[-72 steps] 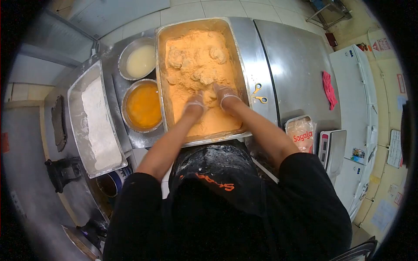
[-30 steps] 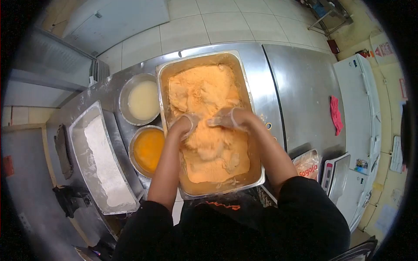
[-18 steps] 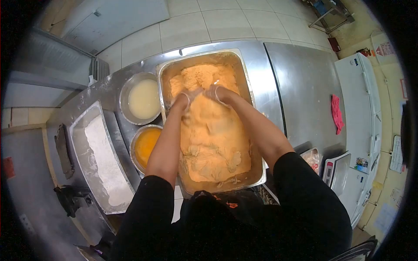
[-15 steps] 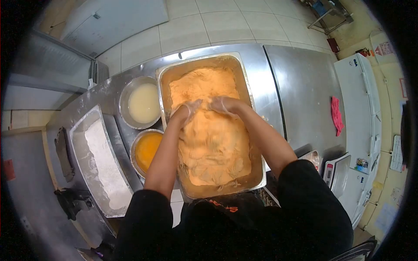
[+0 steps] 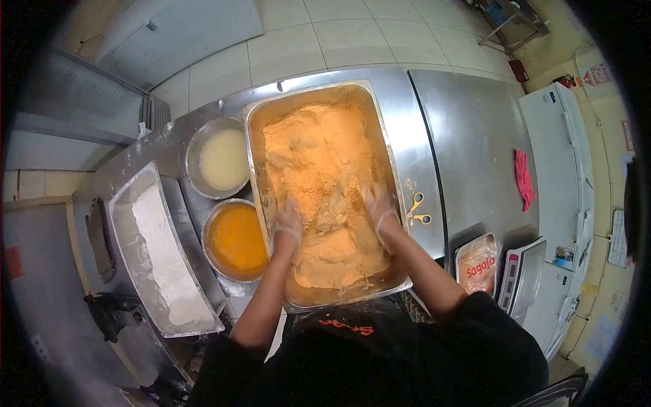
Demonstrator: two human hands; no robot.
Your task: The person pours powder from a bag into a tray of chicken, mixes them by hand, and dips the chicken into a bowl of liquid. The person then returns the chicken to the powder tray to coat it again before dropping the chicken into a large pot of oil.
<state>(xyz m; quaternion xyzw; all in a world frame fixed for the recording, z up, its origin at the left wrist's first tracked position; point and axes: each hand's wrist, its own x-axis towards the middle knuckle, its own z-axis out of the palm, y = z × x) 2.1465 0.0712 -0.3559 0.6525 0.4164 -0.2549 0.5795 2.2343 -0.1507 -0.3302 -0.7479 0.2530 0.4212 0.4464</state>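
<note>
A deep rectangular metal tray (image 5: pixel 371 108) holds a thick bed of orange powder (image 5: pixel 325 129), with pale, coated pieces (image 5: pixel 333 211) partly buried in the middle. What the pieces are I cannot make out. Inside the tray's left side is my left hand (image 5: pixel 287 222), in a clear glove, blurred but with fingers stretched forward over the powder. My right hand (image 5: pixel 381 211), gloved likewise, is at the right side, its fingers extended and apart. Neither hand grips anything that I can see. Toward the far left of the powder a patch is smeared by motion.
Left of the tray stand a bowl of pale liquid (image 5: pixel 224 160), a bowl of orange liquid (image 5: pixel 237 239) and a long metal pan (image 5: pixel 121 203) of white powder. To the right are yellow scissors (image 5: pixel 419 209), a printed plastic bag (image 5: pixel 477 264), a scale (image 5: pixel 521 278) and a pink cloth (image 5: pixel 523 180).
My hands have parted from close together at the tray's middle and drawn back toward me, one to each side. The orange powder is stirred up, and pale pieces show in the middle.
</note>
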